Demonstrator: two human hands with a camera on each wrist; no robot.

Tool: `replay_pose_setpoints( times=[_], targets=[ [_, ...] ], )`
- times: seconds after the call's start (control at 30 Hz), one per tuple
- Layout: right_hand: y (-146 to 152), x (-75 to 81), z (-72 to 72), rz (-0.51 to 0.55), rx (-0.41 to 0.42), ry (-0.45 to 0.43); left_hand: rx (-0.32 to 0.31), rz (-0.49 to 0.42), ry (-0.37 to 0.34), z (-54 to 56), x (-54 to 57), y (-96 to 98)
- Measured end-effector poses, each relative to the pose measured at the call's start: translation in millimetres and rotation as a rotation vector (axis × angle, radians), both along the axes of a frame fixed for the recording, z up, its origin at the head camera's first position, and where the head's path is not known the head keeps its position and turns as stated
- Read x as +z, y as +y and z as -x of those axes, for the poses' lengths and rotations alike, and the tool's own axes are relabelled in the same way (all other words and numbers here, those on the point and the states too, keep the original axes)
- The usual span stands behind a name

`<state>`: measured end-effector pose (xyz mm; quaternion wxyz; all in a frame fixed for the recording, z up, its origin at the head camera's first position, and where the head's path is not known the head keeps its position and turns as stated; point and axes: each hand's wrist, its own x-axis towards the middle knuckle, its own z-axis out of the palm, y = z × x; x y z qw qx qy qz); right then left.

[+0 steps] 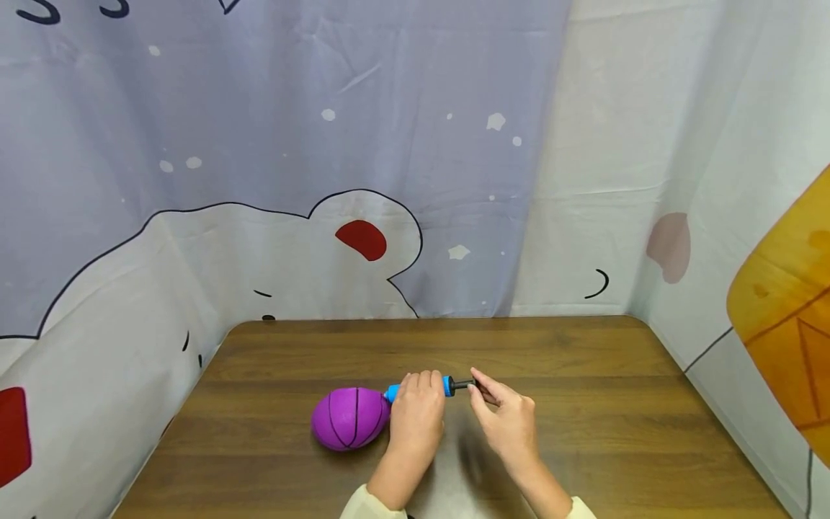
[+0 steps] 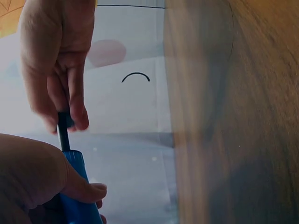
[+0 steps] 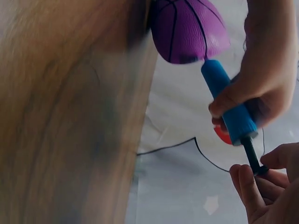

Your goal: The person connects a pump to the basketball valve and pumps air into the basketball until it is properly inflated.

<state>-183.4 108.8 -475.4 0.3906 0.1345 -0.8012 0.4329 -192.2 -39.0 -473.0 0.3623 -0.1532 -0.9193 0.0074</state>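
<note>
A purple ball with black lines (image 1: pixel 351 419), somewhat squashed in shape, is at the left of the hands in the head view. The tip of a blue hand pump (image 3: pixel 229 102) meets its side. My left hand (image 1: pixel 417 414) grips the pump's blue barrel, fingers wrapped round it. With thumb and fingertips, my right hand (image 1: pixel 509 418) pinches the black handle end of the pump's rod (image 2: pixel 63 133). Part of the dark rod shows between barrel and fingers. In the left wrist view the ball is out of sight.
Both hands work over a brown wooden table (image 1: pixel 583 389). Behind it and along its sides hangs a printed cloth curtain (image 1: pixel 454 180) with cartoon figures. Pale sleeves (image 1: pixel 369 504) show at the wrists.
</note>
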Motion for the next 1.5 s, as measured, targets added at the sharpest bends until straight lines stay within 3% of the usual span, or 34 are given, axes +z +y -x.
replay_pose_setpoints(
  times=[0.2, 0.47, 0.83, 1.17, 1.5],
  targets=[
    [-1.1, -1.7, 0.3, 0.047, 0.066, -0.001, -0.049, -0.032, -0.045, -0.5, -0.9, -3.0],
    [28.3, 10.4, 2.6, 0.036, -0.047, 0.064, -0.062, -0.101, -0.058, 1.4, 1.9, -9.1],
    [51.2, 20.9, 0.0, 0.097, -0.115, 0.050, -0.046, -0.099, -0.066, 1.2, 3.9, -12.2],
    [26.4, 12.5, 0.6, -0.025, -0.138, 0.061, -0.054, -0.057, -0.058, 0.9, 2.5, -7.8],
    [-5.6, 0.0, 0.9, -0.037, 0.003, 0.053, -0.060, -0.030, -0.011, -0.3, 1.1, -3.5]
  ],
)
